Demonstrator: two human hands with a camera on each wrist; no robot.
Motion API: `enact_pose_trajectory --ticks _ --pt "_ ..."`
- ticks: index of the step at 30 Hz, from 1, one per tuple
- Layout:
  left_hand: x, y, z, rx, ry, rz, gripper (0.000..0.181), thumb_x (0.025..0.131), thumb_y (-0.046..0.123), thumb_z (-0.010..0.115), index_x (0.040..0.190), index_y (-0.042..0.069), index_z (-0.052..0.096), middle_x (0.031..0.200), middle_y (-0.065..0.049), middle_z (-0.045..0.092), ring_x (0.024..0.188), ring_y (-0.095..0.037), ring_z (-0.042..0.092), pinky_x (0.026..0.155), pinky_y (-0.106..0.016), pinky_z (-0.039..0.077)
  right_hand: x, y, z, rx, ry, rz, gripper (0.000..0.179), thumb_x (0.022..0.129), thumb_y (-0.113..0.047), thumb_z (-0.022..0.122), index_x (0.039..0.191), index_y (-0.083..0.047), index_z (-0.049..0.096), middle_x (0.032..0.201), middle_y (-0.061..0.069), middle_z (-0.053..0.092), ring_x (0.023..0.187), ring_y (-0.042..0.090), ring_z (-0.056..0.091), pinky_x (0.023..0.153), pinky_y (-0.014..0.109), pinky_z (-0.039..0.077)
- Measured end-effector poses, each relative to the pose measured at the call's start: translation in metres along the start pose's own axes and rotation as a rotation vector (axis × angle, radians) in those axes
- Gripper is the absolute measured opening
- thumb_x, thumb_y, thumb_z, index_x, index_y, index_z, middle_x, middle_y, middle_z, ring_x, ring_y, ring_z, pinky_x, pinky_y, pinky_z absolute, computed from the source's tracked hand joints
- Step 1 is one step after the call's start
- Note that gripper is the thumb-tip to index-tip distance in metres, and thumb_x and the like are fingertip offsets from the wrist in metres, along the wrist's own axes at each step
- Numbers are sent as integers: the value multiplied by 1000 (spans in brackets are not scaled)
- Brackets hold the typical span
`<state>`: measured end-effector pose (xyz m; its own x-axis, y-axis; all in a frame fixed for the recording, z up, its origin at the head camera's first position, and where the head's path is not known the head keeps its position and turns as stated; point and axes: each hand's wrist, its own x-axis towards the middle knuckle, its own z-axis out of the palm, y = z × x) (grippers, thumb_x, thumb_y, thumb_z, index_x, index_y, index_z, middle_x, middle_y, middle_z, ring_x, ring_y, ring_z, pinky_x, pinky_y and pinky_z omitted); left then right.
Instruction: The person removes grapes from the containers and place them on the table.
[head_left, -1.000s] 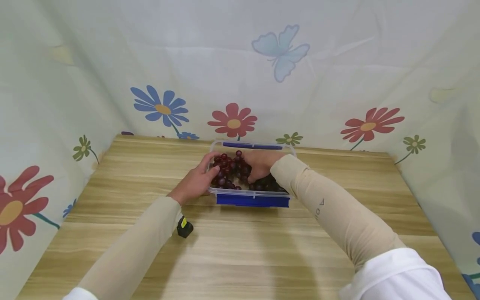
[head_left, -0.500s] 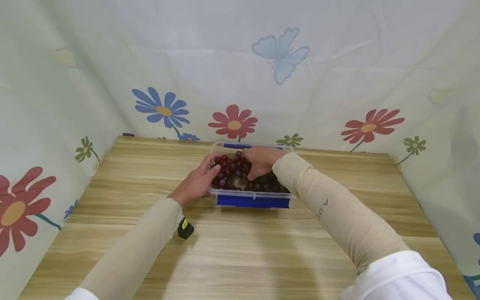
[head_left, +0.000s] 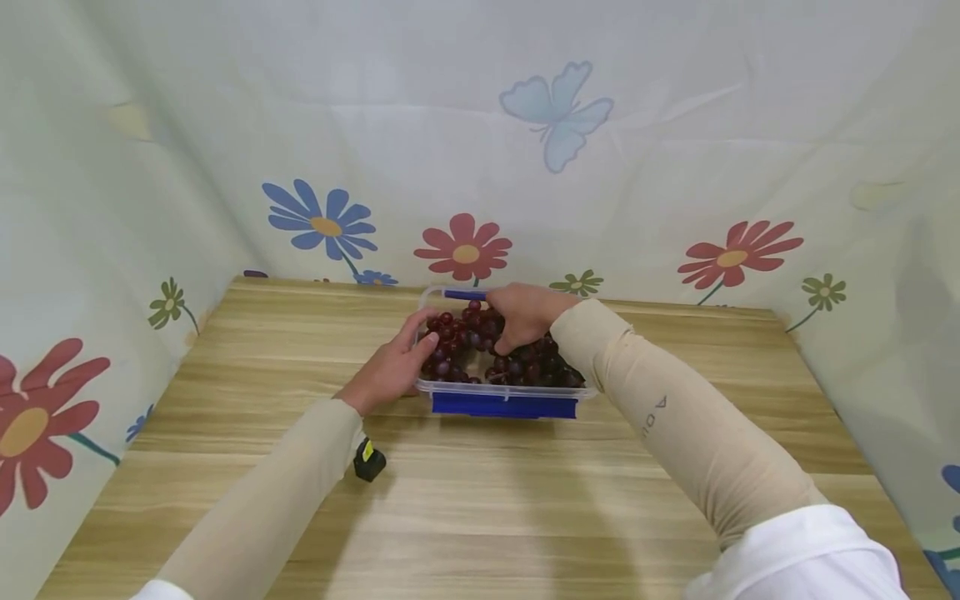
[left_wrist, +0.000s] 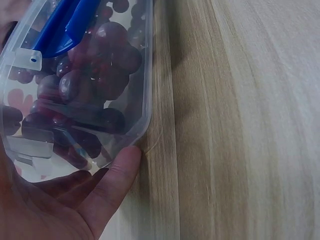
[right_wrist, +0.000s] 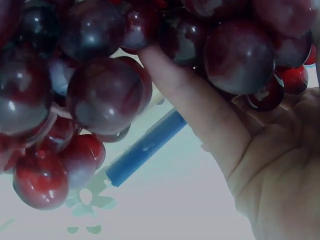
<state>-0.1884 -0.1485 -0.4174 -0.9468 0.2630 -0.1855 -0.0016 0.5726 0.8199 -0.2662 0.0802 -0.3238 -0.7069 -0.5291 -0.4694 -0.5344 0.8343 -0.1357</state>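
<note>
A clear plastic box (head_left: pixel 506 390) with blue latches stands near the table's back edge, holding dark red grapes. At its left end my left hand (head_left: pixel 390 367) grips the wall, fingertips at the rim. In the left wrist view one finger (left_wrist: pixel 112 185) lies against the box's lower corner, with grapes (left_wrist: pixel 112 62) showing through the wall. My right hand (head_left: pixel 522 317) is over the box's right half, holding a bunch of grapes (head_left: pixel 489 327) between thumb and fingers. The right wrist view shows a digit (right_wrist: pixel 192 100) reaching in among the grapes (right_wrist: pixel 240 57); its tip is hidden.
Wood-grain table (head_left: pixel 480 517) runs all around the box. A flowered curtain (head_left: pixel 420 150) rises right behind it and along both sides. A small black device (head_left: pixel 369 460) with a yellow label sits at my left wrist. The far blue latch (head_left: pixel 465 295) is partly covered by the right hand.
My right hand has risen a little and shifted slightly to the right, and more grapes show beneath it. The left hand and the box have stayed in place.
</note>
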Motion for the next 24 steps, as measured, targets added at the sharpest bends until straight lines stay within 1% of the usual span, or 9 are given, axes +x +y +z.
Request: enact_pose_trajectory --ticks 4,10,13,14,16,19,21,22,24 --pt "0 -1 0 6 7 6 51 113 52 30 162 44 18 174 -10 22 73 -28 69 85 -46 61 -1 2 -2 6 15 -4 80 93 -33 79 156 -3 39 154 15 53 143 31 52 119 46 44" --pt "0 0 0 2 -1 6 50 113 52 30 161 45 19 174 -10 22 79 -29 69 84 -46 62 -4 2 -6 6 26 -28 80 91 -31 80 155 -2 41 154 15 54 141 30 53 119 46 45" --pt "1 1 0 12 2 11 50 113 52 30 161 45 19 173 -12 23 83 -28 68 85 -46 61 -7 2 -9 5 41 -41 80 91 -29 81 156 -3 42 154 14 54 140 30 54 118 46 46" --pt "1 1 0 11 3 10 50 113 52 30 161 45 19 173 -12 23 80 -30 68 85 -46 61 -8 1 -10 2 51 -48 80 90 -29 81 155 -3 43 153 13 55 140 29 55 117 46 46" --pt "0 1 0 14 7 10 50 113 52 30 161 45 19 173 -13 23 81 -30 68 85 -45 61 -10 1 -11 4 73 -59 80 89 -29 82 155 -5 44 151 12 57 137 29 56 116 46 47" --pt "-1 1 0 -1 0 3 50 113 51 30 161 45 18 173 -13 23 76 -32 67 83 -45 62 -14 -1 -12 8 105 -73 76 87 -28 84 152 -8 48 144 10 62 129 27 60 114 45 50" --pt "-2 1 0 -4 -3 4 50 113 50 30 161 45 18 173 -13 23 78 -28 66 82 -44 62 -17 -3 -11 8 121 -78 74 86 -27 85 150 -10 50 140 9 65 125 26 62 112 45 51" --pt "-2 0 0 -6 -7 3 50 113 50 30 161 45 18 173 -13 23 74 -28 65 82 -44 62 -18 -3 -11 6 126 -80 73 86 -26 85 149 -11 51 138 8 66 124 26 63 112 45 51" --pt "-1 0 1 -8 -6 1 50 113 51 30 161 45 17 173 -12 23 72 -26 63 81 -43 62 -21 -5 -11 -1 130 -81 74 86 -27 85 150 -12 50 140 7 65 126 26 62 113 46 50"
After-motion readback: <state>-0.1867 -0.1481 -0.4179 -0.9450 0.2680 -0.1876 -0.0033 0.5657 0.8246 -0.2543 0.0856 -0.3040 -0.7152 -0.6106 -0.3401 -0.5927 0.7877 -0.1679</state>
